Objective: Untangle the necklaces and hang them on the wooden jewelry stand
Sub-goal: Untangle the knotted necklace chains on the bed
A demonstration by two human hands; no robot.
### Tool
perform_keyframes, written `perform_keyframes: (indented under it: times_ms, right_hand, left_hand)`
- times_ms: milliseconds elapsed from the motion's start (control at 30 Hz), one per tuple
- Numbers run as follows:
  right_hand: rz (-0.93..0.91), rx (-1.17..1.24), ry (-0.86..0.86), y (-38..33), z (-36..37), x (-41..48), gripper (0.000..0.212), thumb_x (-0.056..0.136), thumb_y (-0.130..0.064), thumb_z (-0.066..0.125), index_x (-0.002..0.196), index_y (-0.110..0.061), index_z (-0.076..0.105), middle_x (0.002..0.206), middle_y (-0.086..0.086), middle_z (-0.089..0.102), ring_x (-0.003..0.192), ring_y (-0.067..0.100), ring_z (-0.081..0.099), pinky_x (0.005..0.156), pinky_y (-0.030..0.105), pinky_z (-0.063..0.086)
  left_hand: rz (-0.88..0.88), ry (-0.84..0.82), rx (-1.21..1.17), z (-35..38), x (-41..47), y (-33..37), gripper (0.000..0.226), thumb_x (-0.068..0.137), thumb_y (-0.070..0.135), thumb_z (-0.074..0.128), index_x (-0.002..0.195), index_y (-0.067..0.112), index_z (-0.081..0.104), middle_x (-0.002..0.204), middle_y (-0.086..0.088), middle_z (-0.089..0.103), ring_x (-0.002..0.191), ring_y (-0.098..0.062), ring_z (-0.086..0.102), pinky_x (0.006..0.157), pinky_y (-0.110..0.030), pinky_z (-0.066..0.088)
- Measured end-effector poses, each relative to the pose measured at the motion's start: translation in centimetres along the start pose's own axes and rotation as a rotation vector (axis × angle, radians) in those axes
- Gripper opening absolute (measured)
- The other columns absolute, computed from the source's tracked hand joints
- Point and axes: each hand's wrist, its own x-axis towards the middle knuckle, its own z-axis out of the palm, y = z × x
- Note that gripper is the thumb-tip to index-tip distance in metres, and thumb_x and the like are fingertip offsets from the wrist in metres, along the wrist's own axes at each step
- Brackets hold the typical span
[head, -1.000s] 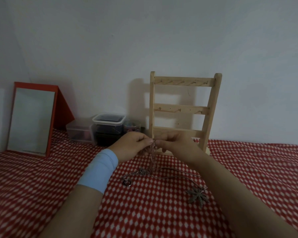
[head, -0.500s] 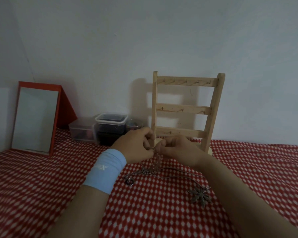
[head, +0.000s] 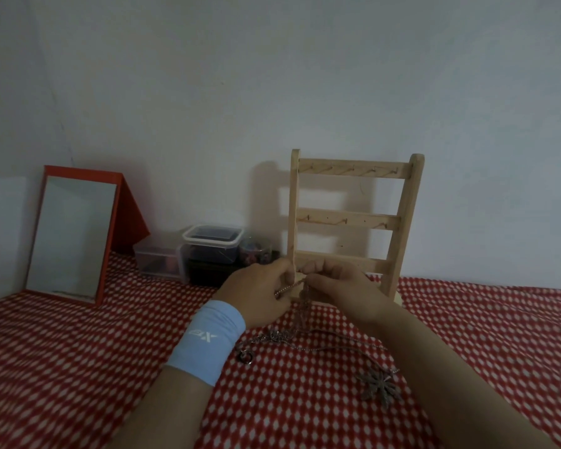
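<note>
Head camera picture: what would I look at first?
Your eye goes to the left hand and right hand in the middle, pinching the tangled necklaces above the red checked cloth. Right behind them stands the wooden jewelry stand, and a red-framed mirror stands at the far left.

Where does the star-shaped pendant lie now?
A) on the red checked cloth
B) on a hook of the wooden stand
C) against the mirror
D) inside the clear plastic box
A: the star-shaped pendant lies flat on the red checked cloth, well in front of the wooden stand.
</note>
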Motion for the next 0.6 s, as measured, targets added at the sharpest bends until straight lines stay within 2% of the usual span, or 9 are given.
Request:
perform_keyframes:
  times_ms: [67, 133, 200, 300, 367, 433, 533, 600]
  right_hand:
    - [-0.006, 0.027, -0.022, 0.0, 0.1, -0.1, 0.018, 0.103, -0.008, 0.054, 0.114, 0.000, 0.066, 0.107, 0.028, 0.069, 0.095, 0.032, 0.070, 0.097, 0.049, 0.057]
    - [-0.021, 0.027, -0.070, -0.1, 0.1, -0.2, 0.021, 0.104, -0.010, 0.052, 0.112, 0.001, 0.067, 0.105, 0.026, 0.072, 0.093, 0.033, 0.071, 0.096, 0.050, 0.057]
    - [-0.024, -0.021, -0.066, -0.3, 0.2, -0.4, 0.023, 0.105, -0.012, 0.050, 0.108, -0.003, 0.071, 0.093, 0.013, 0.076, 0.085, 0.025, 0.071, 0.091, 0.044, 0.060]
    - [-0.037, -0.195, -0.058, -0.9, 0.6, -0.8, 0.027, 0.106, -0.013, 0.049, 0.104, -0.016, 0.075, 0.072, -0.009, 0.072, 0.070, 0.004, 0.067, 0.074, 0.023, 0.058]
    - [-0.051, -0.295, -0.061, -1.1, 1.0, -1.0, 0.032, 0.107, -0.014, 0.048, 0.095, -0.022, 0.076, 0.071, -0.012, 0.072, 0.067, -0.002, 0.065, 0.070, 0.016, 0.052]
    - [-0.060, -0.331, -0.046, -1.0, 1.3, -1.0, 0.034, 0.107, -0.014, 0.049, 0.091, -0.026, 0.077, 0.078, -0.010, 0.075, 0.072, -0.002, 0.068, 0.073, 0.016, 0.053]
    - [-0.044, -0.268, 0.022, -0.9, 1.3, -0.9, 0.028, 0.106, -0.012, 0.050, 0.102, -0.021, 0.076, 0.090, -0.011, 0.078, 0.083, 0.000, 0.071, 0.079, 0.016, 0.057]
    - [-0.028, -0.239, 0.031, -1.0, 1.1, -0.9, 0.029, 0.106, -0.010, 0.047, 0.102, -0.019, 0.074, 0.077, -0.018, 0.075, 0.074, -0.006, 0.068, 0.072, 0.014, 0.054]
  left_hand:
    - [-0.005, 0.014, 0.006, -0.2, 0.0, 0.2, 0.011, 0.086, 0.030, 0.057, 0.095, 0.031, 0.051, 0.062, 0.013, 0.047, 0.058, -0.003, 0.045, 0.055, -0.022, 0.034]
    - [-0.029, 0.013, -0.009, -0.4, 0.0, 0.2, 0.010, 0.089, 0.029, 0.052, 0.096, 0.031, 0.059, 0.069, 0.014, 0.053, 0.066, -0.005, 0.051, 0.063, -0.024, 0.042]
    - [-0.059, -0.002, -0.034, -0.5, 0.1, 0.0, 0.020, 0.092, 0.027, 0.046, 0.096, 0.031, 0.066, 0.082, 0.012, 0.064, 0.077, -0.009, 0.059, 0.073, -0.030, 0.050]
    - [-0.125, -0.018, -0.089, -0.5, 0.2, -0.2, 0.026, 0.094, 0.016, 0.045, 0.089, 0.029, 0.067, 0.090, 0.011, 0.067, 0.086, -0.011, 0.061, 0.081, -0.031, 0.051]
    - [-0.178, -0.051, -0.182, -0.2, 0.2, -0.4, 0.031, 0.091, 0.009, 0.047, 0.074, 0.031, 0.061, 0.089, 0.011, 0.065, 0.088, -0.011, 0.061, 0.086, -0.034, 0.051]
    - [-0.209, -0.101, -0.218, 0.3, 0.1, -0.8, 0.036, 0.088, 0.004, 0.048, 0.070, 0.034, 0.056, 0.092, 0.007, 0.065, 0.091, -0.014, 0.060, 0.089, -0.037, 0.051]
    - [-0.196, -0.085, -0.259, 1.1, 0.1, -1.6, 0.040, 0.085, -0.004, 0.045, 0.076, 0.035, 0.046, 0.093, -0.001, 0.063, 0.086, -0.020, 0.061, 0.084, -0.042, 0.054]
    - [-0.166, -0.025, -0.339, 1.3, 0.2, -1.8, 0.045, 0.083, -0.011, 0.040, 0.078, 0.034, 0.044, 0.093, -0.005, 0.059, 0.074, -0.020, 0.061, 0.069, -0.037, 0.054]
